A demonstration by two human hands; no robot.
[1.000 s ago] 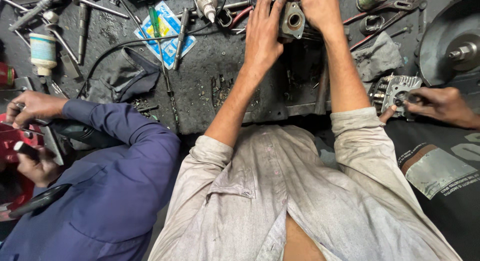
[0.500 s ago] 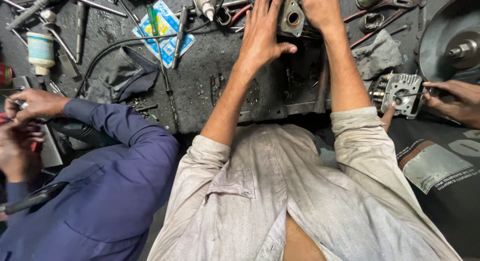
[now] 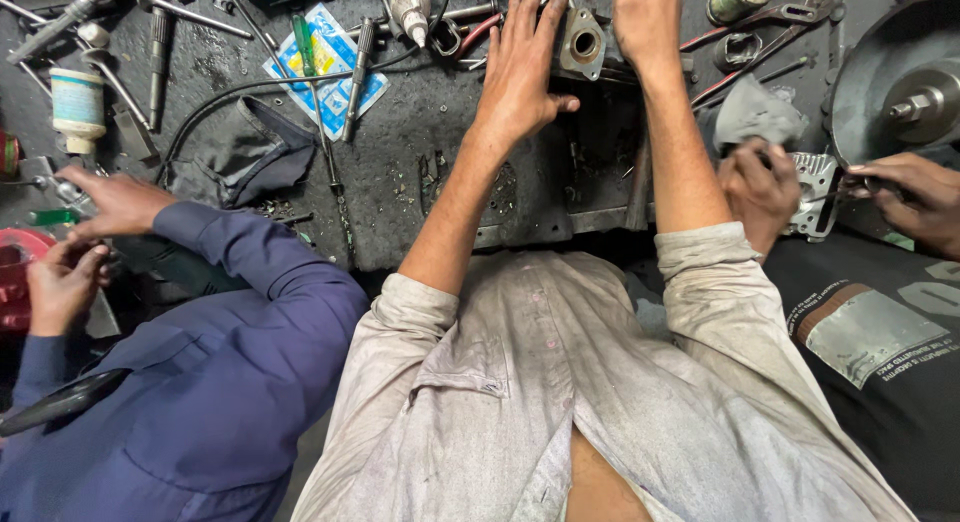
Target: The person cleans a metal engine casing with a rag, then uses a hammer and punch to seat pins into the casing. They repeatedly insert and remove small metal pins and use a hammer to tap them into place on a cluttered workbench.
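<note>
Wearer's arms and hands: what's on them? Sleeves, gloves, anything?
Bare left hand and bare right hand, no gloves, no rings or watch visible. Pale grey, grimy button shirt, its sleeves rolled up to the elbows; forearms uncovered.

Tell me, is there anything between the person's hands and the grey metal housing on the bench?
Nothing visible. The left hand lies flat beside the metal housing, and the right hand rests against its other side.

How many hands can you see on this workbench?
6. The wearer's left hand and right hand flank a metal part; two co-worker hands far left; two far right.
</note>
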